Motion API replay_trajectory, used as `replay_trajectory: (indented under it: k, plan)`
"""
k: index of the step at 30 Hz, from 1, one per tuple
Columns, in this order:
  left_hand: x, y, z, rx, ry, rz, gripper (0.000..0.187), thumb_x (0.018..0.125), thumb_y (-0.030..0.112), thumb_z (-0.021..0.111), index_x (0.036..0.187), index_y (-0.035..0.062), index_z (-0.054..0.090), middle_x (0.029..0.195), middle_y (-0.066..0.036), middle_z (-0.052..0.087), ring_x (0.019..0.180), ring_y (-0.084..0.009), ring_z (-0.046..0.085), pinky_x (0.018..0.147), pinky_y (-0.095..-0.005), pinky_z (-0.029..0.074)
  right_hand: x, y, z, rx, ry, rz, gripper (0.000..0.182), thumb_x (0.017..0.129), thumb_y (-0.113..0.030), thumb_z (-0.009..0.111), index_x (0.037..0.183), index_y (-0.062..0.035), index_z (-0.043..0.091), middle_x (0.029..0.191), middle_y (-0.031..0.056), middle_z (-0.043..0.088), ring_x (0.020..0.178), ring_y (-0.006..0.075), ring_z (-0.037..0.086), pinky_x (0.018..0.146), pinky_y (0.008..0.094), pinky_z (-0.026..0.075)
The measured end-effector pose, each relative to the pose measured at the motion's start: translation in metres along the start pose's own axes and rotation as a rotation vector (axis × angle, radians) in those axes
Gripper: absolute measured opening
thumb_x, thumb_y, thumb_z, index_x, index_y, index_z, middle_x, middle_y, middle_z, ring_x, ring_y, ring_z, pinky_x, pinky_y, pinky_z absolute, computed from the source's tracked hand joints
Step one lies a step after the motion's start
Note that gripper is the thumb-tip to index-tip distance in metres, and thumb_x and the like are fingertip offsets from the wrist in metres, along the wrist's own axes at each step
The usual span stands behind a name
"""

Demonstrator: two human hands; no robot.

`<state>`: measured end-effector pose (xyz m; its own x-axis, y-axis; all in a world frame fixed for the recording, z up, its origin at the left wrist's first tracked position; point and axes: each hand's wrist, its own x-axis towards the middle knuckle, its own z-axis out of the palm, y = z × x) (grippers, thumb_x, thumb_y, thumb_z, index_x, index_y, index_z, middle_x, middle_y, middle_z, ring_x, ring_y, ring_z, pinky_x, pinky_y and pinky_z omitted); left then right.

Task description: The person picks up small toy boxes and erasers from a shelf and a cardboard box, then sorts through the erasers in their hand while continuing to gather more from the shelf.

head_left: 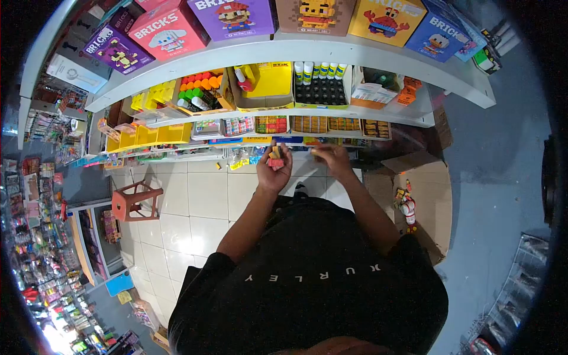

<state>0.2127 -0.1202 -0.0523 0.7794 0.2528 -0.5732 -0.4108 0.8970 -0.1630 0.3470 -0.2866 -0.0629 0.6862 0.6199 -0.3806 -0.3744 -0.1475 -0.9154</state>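
My left hand [274, 168] is turned palm up in front of the lower shelf, its fingers curled round several small pink and yellow pieces [276, 157]. To its right, my right hand [333, 160] is near the shelf edge with its fingertips together; whatever they hold, if anything, is too small to make out. Small boxes of pink-red pieces [271, 124] and yellow-brown pieces [309, 124] stand on the shelf just beyond my hands.
Above are a shelf [225, 56] of BRICKS boxes and a yellow tray [275, 83] beside glue sticks [307, 72]. A red stool [136, 201] stands on the left floor. An open cardboard box [435, 207] with small items lies at right.
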Motion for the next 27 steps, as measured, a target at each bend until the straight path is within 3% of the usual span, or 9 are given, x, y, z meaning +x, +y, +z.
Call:
replay_trajectory:
  k: [2,5,8,11,12,15,16,27]
  plan:
    - [0.003,0.016,-0.017,-0.013,-0.098,-0.011,0.022,0.097,0.020,0.051,0.113,0.0111,0.063,0.104,-0.012,0.064,0.095,-0.0247,0.064,0.085,-0.0385,0.053,0.048,0.040,-0.031,-0.102,0.028,0.006,0.018,0.084,-0.015,0.071,0.093,0.0016,0.069,0.080,0.0089,0.069,0.073,0.0149,0.065,0.070,0.0313,0.053]
    - [-0.004,0.034,-0.028,-0.009,-0.151,-0.005,0.023,0.097,0.021,0.051,0.114,0.0106,0.062,0.103,-0.013,0.064,0.094,-0.0248,0.064,0.085,-0.0387,0.053,0.106,0.074,-0.058,-0.008,0.178,0.008,0.026,0.083,-0.024,0.075,0.089,0.0006,0.068,0.078,0.0076,0.068,0.065,0.0136,0.062,0.063,0.0303,0.050]
    - [-0.019,0.047,-0.031,-0.049,-0.126,0.064,0.023,0.098,0.019,0.051,0.114,0.0080,0.062,0.103,-0.013,0.063,0.096,-0.0240,0.064,0.084,-0.0371,0.054,0.145,0.057,-0.067,-0.675,0.229,-0.025,0.027,0.091,-0.024,0.060,0.103,0.0002,0.059,0.098,0.0130,0.063,0.091,0.0253,0.061,0.081,0.0360,0.049]
    - [-0.039,0.050,-0.015,-0.063,0.033,0.225,0.020,0.097,0.015,0.052,0.109,0.0019,0.063,0.094,-0.011,0.065,0.092,-0.0236,0.065,0.082,-0.0330,0.056,0.198,0.095,-0.074,-1.068,0.561,-0.323,0.046,0.086,-0.046,0.064,0.111,-0.0077,0.064,0.113,0.0112,0.066,0.096,0.0286,0.063,0.090,0.0425,0.048]
    - [-0.043,0.056,-0.021,-0.063,-0.020,0.208,0.023,0.098,0.016,0.050,0.112,0.0023,0.062,0.098,-0.012,0.065,0.094,-0.0251,0.065,0.085,-0.0342,0.055,0.217,0.103,-0.080,-1.011,0.460,-0.248,0.049,0.091,-0.045,0.054,0.124,-0.0082,0.057,0.130,0.0140,0.057,0.117,0.0312,0.053,0.100,0.0435,0.042]
    - [-0.053,0.068,-0.029,-0.078,-0.087,0.210,0.024,0.099,0.018,0.048,0.111,0.0032,0.063,0.102,-0.014,0.065,0.096,-0.0248,0.065,0.086,-0.0358,0.055,0.222,0.078,-0.072,-1.343,0.181,0.119,0.053,0.095,-0.045,0.044,0.133,-0.0087,0.047,0.139,0.0123,0.048,0.123,0.0292,0.048,0.102,0.0430,0.042]
    - [-0.056,0.070,-0.029,-0.084,-0.091,0.217,0.025,0.100,0.019,0.046,0.110,0.0042,0.063,0.103,-0.014,0.066,0.096,-0.0241,0.065,0.088,-0.0370,0.054,0.260,0.141,-0.098,-1.140,0.221,0.010,0.048,0.095,-0.043,0.044,0.127,-0.0078,0.053,0.133,0.0148,0.053,0.119,0.0321,0.051,0.100,0.0455,0.042]
    - [-0.057,0.077,-0.029,-0.103,-0.107,0.216,0.023,0.099,0.017,0.048,0.107,0.0030,0.064,0.099,-0.014,0.067,0.095,-0.0241,0.066,0.087,-0.0356,0.055,0.222,0.082,-0.067,-1.320,0.216,-0.029,0.044,0.095,-0.037,0.049,0.122,-0.0027,0.053,0.123,0.0186,0.056,0.112,0.0333,0.054,0.096,0.0460,0.044]
